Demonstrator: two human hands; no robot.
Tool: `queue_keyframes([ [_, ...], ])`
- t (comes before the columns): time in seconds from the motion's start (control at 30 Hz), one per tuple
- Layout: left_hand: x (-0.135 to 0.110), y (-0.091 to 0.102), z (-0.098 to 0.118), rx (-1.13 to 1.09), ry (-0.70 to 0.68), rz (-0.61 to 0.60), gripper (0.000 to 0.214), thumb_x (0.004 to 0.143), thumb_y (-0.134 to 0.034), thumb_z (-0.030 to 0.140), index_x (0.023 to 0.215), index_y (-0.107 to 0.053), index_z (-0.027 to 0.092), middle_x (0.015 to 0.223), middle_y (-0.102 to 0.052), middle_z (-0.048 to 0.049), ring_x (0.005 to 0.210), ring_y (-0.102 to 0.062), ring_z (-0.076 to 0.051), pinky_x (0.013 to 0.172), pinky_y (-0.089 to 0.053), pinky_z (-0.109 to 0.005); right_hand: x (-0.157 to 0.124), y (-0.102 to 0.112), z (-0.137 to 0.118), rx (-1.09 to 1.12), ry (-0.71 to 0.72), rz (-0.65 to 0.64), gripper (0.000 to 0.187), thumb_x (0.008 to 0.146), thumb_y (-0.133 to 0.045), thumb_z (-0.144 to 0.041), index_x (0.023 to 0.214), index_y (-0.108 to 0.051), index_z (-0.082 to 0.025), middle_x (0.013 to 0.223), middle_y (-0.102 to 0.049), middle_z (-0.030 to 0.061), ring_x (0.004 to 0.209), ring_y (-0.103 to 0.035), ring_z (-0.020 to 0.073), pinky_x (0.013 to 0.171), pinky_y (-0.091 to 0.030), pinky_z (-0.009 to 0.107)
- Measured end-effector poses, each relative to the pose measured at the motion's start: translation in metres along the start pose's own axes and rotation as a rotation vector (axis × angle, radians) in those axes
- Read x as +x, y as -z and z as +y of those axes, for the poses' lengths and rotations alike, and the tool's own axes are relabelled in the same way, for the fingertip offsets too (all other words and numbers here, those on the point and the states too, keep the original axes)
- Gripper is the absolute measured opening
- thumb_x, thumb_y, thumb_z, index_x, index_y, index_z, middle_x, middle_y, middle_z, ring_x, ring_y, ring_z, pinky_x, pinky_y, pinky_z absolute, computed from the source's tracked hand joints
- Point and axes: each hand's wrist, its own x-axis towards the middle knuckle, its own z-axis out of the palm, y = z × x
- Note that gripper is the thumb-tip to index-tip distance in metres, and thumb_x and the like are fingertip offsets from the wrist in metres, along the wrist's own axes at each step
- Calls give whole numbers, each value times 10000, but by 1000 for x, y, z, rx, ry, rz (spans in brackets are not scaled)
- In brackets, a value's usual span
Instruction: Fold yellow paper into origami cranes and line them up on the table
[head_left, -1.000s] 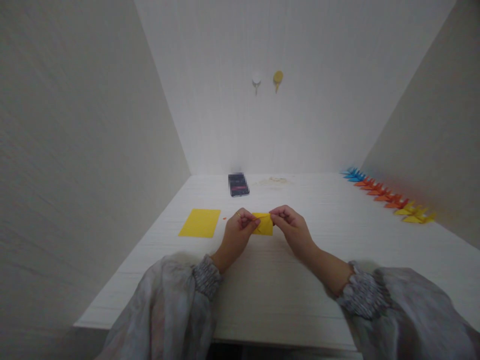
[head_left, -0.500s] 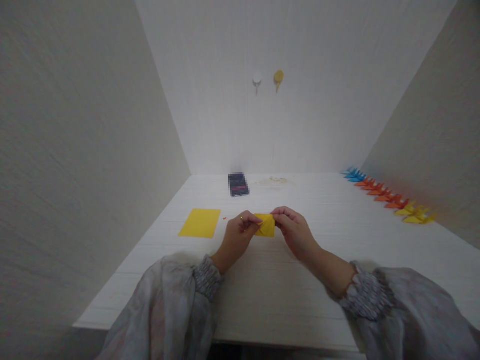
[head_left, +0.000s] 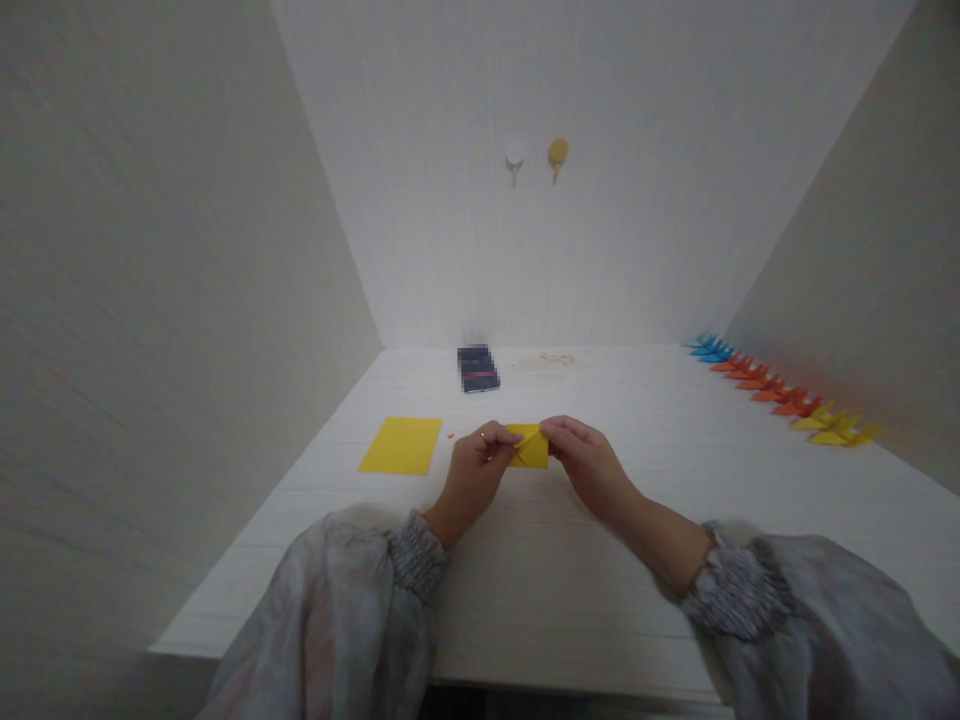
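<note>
A small folded yellow paper [head_left: 530, 447] is held just above the white table [head_left: 570, 560], near its middle. My left hand [head_left: 480, 468] pinches the paper's left edge with fingers curled, a ring on one finger. My right hand [head_left: 586, 460] pinches its right edge from the other side, fingers closed. Both wrists come out of loose grey sleeves at the bottom of the view.
A flat yellow sheet [head_left: 401, 445] lies left of the hands. A dark small box [head_left: 478, 368] stands at the back. Along the right wall runs a row of folded paper pieces, blue [head_left: 709, 348], orange [head_left: 765, 388] and yellow [head_left: 836, 430]. Two hooks [head_left: 535, 160] hang on the back wall.
The hands have shifted slightly while working the yellow paper; its fold now shows a diagonal flap. Nothing else has moved.
</note>
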Motion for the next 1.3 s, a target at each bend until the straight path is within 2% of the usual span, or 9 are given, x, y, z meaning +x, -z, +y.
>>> queue_keyframes([
  [0.23, -2, 2, 5, 189, -91, -22, 79, 713, -532, 199, 704, -607, 177, 707, -601, -15, 675, -542, -127, 627, -421, -241, 1, 3, 3, -60, 9, 39, 116, 678, -591, -290, 673, -611, -176, 647, -570, -7, 607, -499, 114, 609, -404, 255],
  [0.47, -2, 1, 2, 139, -77, -46, 63, 716, -524, 190, 730, -579, 163, 708, -580, -16, 673, -544, -114, 622, -439, -230, 0, 3, 1, -30, -18, 39, 134, 679, -586, -292, 701, -640, -172, 657, -590, 7, 621, -513, 124, 626, -416, 262],
  [0.67, -6, 0, 8, 59, -36, -104, 117, 677, -570, 215, 764, -568, 137, 730, -572, -27, 677, -545, -115, 630, -450, -243, 1, 6, 3, -16, -42, 58, 114, 680, -591, -278, 676, -651, -181, 617, -583, -2, 607, -513, 118, 609, -404, 246],
  [0.8, -5, -1, 9, 59, 16, -78, 137, 697, -563, 270, 708, -553, 134, 643, -538, -3, 595, -502, -86, 565, -420, -212, 1, 6, 2, -11, -51, 44, 115, 681, -591, -274, 663, -653, -179, 617, -586, 0, 598, -509, 116, 606, -401, 248],
  [1.0, -3, 0, 3, 146, -35, -70, 144, 701, -568, 265, 781, -549, 146, 514, -418, 53, 476, -388, -50, 465, -332, -172, 0, 7, 1, -20, -45, 47, 102, 672, -602, -258, 644, -646, -170, 602, -585, -4, 580, -500, 107, 591, -391, 240],
  [1.1, -4, 0, 3, 107, -38, -101, 151, 697, -570, 250, 806, -541, 150, 557, -471, 38, 512, -441, -58, 498, -367, -178, 1, 8, 2, -40, -33, 53, 103, 670, -603, -258, 641, -643, -168, 592, -579, -5, 576, -498, 109, 586, -391, 241],
  [1.3, -5, -2, 4, -58, -7, -208, 281, 656, -593, 174, 924, -509, 159, 804, -599, -35, 734, -572, -118, 676, -448, -246, 3, 8, 2, -42, -41, 54, 145, 698, -568, -307, 678, -617, -172, 647, -583, 7, 614, -525, 123, 605, -421, 257],
])
